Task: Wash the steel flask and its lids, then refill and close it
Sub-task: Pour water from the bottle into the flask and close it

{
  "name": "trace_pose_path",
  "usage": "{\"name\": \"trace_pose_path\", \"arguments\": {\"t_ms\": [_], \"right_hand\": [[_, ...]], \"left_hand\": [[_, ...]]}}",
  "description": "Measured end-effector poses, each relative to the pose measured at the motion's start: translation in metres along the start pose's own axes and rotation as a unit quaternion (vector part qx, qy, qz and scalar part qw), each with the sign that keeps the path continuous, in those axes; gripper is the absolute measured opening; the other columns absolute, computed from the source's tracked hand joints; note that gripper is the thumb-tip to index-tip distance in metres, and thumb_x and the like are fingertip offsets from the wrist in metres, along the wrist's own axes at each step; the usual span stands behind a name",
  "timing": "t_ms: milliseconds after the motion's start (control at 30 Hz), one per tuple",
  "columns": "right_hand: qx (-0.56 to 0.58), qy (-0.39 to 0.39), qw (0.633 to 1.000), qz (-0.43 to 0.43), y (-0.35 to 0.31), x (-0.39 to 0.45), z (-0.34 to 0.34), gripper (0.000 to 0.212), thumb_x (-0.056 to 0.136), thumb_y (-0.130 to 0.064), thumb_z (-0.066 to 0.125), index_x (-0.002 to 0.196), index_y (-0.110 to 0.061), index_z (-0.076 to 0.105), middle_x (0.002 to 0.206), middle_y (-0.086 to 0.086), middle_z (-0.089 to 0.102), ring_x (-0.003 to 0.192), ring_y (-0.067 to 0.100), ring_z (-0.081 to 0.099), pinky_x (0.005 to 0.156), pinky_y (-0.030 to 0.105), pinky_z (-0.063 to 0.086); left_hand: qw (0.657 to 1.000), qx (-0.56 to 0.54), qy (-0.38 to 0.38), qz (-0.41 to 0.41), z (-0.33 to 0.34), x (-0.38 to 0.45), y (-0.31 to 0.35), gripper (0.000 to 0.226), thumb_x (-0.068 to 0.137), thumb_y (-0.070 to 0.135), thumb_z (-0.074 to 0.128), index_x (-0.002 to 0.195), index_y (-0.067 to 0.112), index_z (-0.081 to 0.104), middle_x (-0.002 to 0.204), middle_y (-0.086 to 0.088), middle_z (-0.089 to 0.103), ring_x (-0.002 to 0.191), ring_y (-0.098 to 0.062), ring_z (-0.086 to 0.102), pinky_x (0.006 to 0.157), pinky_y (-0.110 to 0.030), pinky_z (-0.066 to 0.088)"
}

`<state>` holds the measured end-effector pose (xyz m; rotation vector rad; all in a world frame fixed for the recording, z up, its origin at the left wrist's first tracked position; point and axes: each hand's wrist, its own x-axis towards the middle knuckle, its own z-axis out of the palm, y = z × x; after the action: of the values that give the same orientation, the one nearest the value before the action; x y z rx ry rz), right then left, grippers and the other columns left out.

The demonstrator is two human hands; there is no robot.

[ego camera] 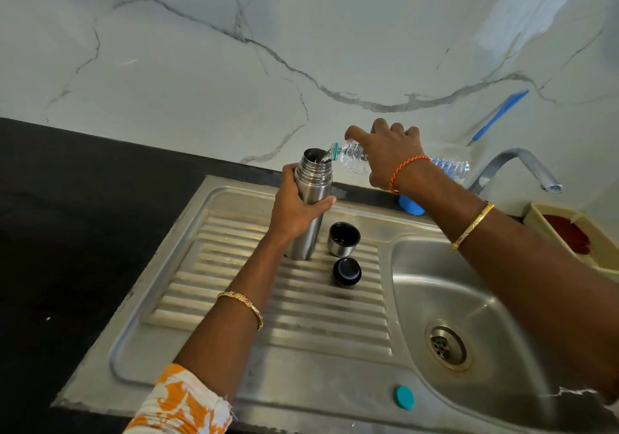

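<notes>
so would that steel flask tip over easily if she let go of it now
Probably somewhat. The flask is tall and narrow and stands on the ribbed draining board, so its footing may be uneven. Water going in from the plastic bottle should make it heavier. Wet steel may be slippery.

Left hand low, fingers curled in grip; right hand raised, clasping.

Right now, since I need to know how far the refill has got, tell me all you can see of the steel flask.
The steel flask is a tall brushed-metal cylinder with a ridged neck and an open mouth, both lids off. It stands upright on the ribbed drainboard left of the basin. The left hand grips its middle. The right hand tips a clear plastic bottle at its mouth.
</notes>
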<state>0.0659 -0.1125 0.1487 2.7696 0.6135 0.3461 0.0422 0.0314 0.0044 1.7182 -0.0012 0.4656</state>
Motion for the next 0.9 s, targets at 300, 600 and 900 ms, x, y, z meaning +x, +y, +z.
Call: {"name": "trace_pose_path", "arguments": {"t_ms": [300,600,900], "right_hand": [[-0.006,0.006,1.000,-0.001,-0.0003,0.0008,0.0000,0.074,0.077,-0.008,0.067,0.137,-0.031,0.029,0.131,0.017,0.041,0.117,0.039,0.044,0.098,0.052,0.035],[-0.015,0.012,1.000,-0.007,0.0003,0.0043,-0.0006,0.075,0.077,-0.009,0.069,0.137,-0.031,0.030,0.131,0.017,0.040,0.118,0.039,0.044,0.099,0.052,0.034],[-0.006,0.022,1.000,-0.009,0.0011,0.0061,0.0027,0.072,0.077,-0.006,0.064,0.135,-0.032,0.032,0.127,0.015,0.042,0.114,0.037,0.045,0.096,0.050,0.035]], "left_hand": [[1.000,0.001,-0.005,0.002,-0.0008,-0.0007,0.0018,0.073,0.070,0.016,0.085,0.124,0.021,0.036,0.109,0.009,0.055,0.090,0.001,0.059,0.071,-0.006,0.047],[1.000,-0.003,0.000,0.004,-0.0006,0.0003,-0.0004,0.071,0.070,0.016,0.085,0.120,0.024,0.036,0.111,0.007,0.057,0.093,-0.001,0.060,0.075,-0.007,0.048],[1.000,-0.012,0.005,0.001,0.0004,0.0000,-0.0020,0.074,0.069,0.017,0.086,0.123,0.022,0.036,0.112,0.007,0.059,0.094,-0.001,0.061,0.074,-0.008,0.049]]}}
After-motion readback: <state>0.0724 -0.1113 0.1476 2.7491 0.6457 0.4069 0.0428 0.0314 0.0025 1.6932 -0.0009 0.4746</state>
